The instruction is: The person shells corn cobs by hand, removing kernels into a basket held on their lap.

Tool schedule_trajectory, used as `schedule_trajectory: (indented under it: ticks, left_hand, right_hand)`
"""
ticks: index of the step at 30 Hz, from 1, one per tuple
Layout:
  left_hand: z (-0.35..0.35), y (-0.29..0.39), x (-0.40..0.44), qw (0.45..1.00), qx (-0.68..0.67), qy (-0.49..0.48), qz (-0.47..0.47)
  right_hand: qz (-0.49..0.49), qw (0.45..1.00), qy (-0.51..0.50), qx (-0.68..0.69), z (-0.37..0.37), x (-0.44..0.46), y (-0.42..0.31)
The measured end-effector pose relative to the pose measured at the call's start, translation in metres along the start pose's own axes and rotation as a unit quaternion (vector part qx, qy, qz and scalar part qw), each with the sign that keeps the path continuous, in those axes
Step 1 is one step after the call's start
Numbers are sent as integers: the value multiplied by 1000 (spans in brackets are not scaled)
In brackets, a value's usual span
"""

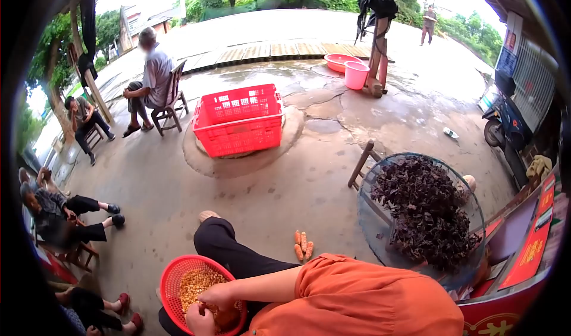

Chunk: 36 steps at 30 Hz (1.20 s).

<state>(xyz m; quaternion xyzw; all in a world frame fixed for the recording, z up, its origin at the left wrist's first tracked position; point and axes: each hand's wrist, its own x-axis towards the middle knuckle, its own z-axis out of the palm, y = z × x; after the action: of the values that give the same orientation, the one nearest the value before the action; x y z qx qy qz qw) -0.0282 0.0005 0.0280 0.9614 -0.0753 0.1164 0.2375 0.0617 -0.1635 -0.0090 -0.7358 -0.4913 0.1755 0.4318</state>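
A red plastic basket (169, 285) rests on the person's lap, with loose yellow corn kernels (199, 281) inside. My right hand (219, 296) is over the basket, fingers curled and pressed close to the other hand. Just below it, my left hand (200, 320) is closed too, near the basket's lower part. What lies between the fingers is too small to make out. A reddish-brown mass, perhaps cobs, shows in the basket beside the hands. Several orange corn cobs (303, 245) lie on the ground to the right of the legs.
A round mesh tray (364, 217) of dark dried leaves stands at the right. Ahead is a red crate (238, 135). Several people sit at the left, one on a wooden chair (172, 101). A pink bucket (356, 75) stands by a post; a scooter (505, 124) is far right.
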Motion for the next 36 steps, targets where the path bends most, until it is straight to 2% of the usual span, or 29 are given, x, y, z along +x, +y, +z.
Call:
schedule_trajectory:
  ticks: [8, 14, 21, 23, 27, 30, 36]
  left_hand:
    - [-17, 11, 3, 999, -33, -27, -27]
    - [-11, 2, -1, 997, -82, 13, -2]
    - [-8, 6, 1, 998, -63, 18, -9]
    - [-7, 9, 3, 997, -54, 39, 39]
    - [-6, 6, 1, 997, -60, 28, 34]
    - [1, -1, -2, 997, -25, 55, 43]
    - [8, -15, -8, 991, -88, 95, 14]
  right_hand:
    - [79, 997, -21, 0, -1, 4, -7]
    - [42, 999, -26, 9, 0, 4, -10]
    - [16, 999, -25, 35, -1, 2, -14]
    - [15, 999, -22, 40, -2, 0, -16]
    - [18, 999, -14, 43, 1, 1, -16]
    - [22, 998, -32, 50, 5, 4, -11]
    - [21, 999, -39, 31, 8, 8, -7]
